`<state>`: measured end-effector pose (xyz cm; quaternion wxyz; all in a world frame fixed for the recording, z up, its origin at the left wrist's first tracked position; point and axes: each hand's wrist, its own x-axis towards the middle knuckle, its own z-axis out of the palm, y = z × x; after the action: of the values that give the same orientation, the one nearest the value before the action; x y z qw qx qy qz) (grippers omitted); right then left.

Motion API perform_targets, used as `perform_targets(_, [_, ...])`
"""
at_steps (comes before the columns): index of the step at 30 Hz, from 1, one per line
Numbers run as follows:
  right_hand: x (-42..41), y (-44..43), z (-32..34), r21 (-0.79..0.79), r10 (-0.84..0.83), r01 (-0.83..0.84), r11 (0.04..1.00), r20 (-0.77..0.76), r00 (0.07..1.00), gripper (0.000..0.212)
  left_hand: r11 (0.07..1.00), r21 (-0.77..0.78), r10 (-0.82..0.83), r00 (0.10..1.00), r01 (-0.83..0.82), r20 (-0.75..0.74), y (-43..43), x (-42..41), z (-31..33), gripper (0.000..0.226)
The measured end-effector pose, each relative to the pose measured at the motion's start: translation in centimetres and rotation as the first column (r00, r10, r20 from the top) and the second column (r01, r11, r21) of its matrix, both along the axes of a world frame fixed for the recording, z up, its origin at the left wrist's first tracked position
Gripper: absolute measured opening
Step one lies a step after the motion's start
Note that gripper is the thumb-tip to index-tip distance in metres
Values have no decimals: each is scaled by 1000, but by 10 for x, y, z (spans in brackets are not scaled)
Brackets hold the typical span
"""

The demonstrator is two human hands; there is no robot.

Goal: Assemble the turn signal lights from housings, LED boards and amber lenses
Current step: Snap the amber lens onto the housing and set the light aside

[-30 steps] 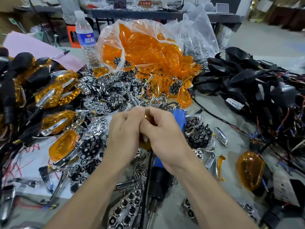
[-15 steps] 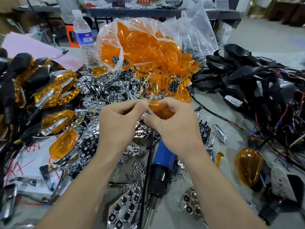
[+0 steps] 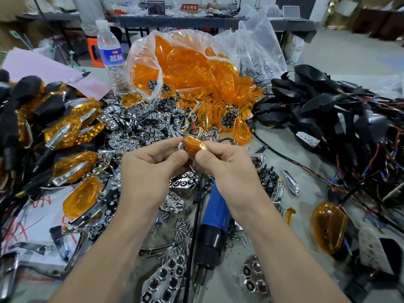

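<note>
Both hands meet above the middle of the table on one amber lens (image 3: 193, 146) with a chrome piece behind it. My left hand (image 3: 150, 165) pinches its left end between thumb and fingers. My right hand (image 3: 225, 164) pinches its right end. A clear bag of amber lenses (image 3: 185, 68) lies open at the back. Chrome reflector boards (image 3: 150, 125) are heaped in front of the bag. Black housings with wires (image 3: 328, 101) pile up on the right. Assembled amber lights (image 3: 67, 127) lie stacked on the left.
A blue and black electric screwdriver (image 3: 215, 219) lies under my wrists among several loose screws (image 3: 181, 226). A water bottle (image 3: 110, 55) stands at the back left beside pink paper (image 3: 43, 68). A single amber-lensed light (image 3: 329, 228) lies at the right front.
Both hands have risen away from me with the lens and parted a little, so the amber lens now shows between the fingertips.
</note>
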<state>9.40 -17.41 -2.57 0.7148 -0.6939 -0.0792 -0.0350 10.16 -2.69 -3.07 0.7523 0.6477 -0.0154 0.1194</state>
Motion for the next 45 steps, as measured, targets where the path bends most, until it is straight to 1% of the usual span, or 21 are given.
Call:
perform_targets(2, [1, 0, -2, 24, -8, 8, 1000, -8, 1000, 24, 999, -46, -22, 1000, 22, 0, 0, -1, 1, 27])
perform_targets(5, [2, -2, -4, 34, -24, 25, 999, -7, 1000, 22, 997, -72, -37, 999, 37, 2, 1, -1, 1, 29])
perform_targets(9, [2, -3, -4, 61, 1, 1, 998, -37, 999, 22, 996, -94, -11, 1000, 9, -25, 1, -2, -2, 27])
perform_targets(11, [2, -4, -4, 88, 22, -17, 996, -59, 998, 22, 995, -105, -1, 1000, -1, -19, 1, -3, -2, 22])
perform_targets(13, [1, -3, -3, 122, 43, -34, 992, -70, 997, 22, 996, -88, 3, 1000, -2, 16, 3, -3, 0, 18])
perform_targets(16, [0, 0, -3, 130, 48, -40, 991, -56, 997, 23, 999, -49, 18, 998, -15, 58, 4, -4, 2, 20])
perform_targets(18, [-1, -1, -2, 169, 72, -58, 984, -78, 994, 24, 1000, -14, 13, 997, -12, 81, 6, -3, 3, 20])
perform_targets(21, [-2, -4, 1, 274, 158, -121, 954, -120, 980, 24, 999, 35, -28, 994, 25, 108, 10, 0, 5, 28])
perform_targets(23, [-2, -6, 2, 304, 177, -132, 943, -125, 976, 25, 997, 52, -65, 991, 59, 118, 13, 1, 5, 33])
perform_targets(27, [-3, -8, 5, 303, 204, -159, 940, -122, 971, 22, 992, 110, -81, 981, 62, 176, 17, 1, 2, 32])
perform_targets(30, [-3, -10, 8, 314, 252, -202, 928, -127, 959, 19, 972, 235, -76, 967, 18, 242, 21, 2, 2, 39])
perform_targets(32, [-4, -11, 8, 289, 259, -216, 933, -121, 958, 20, 952, 303, -131, 955, 46, 268, 21, 3, 3, 38])
perform_targets(36, [-4, -9, 4, 259, 234, -196, 946, -123, 965, 25, 905, 383, -271, 946, 187, 179, 17, 2, 2, 35])
perform_targets(38, [-3, -9, 2, 232, 206, -175, 957, -119, 971, 26, 889, 392, -321, 933, 237, 163, 17, 4, 1, 27])
perform_targets(41, [-1, -10, 1, 215, 206, -177, 960, -117, 972, 25, 892, 376, -332, 928, 251, 171, 18, 4, 2, 19])
perform_targets(45, [-2, -6, 0, 113, 149, -139, 984, -95, 984, 22, 903, 326, -347, 922, 279, 173, 19, 3, 1, 20])
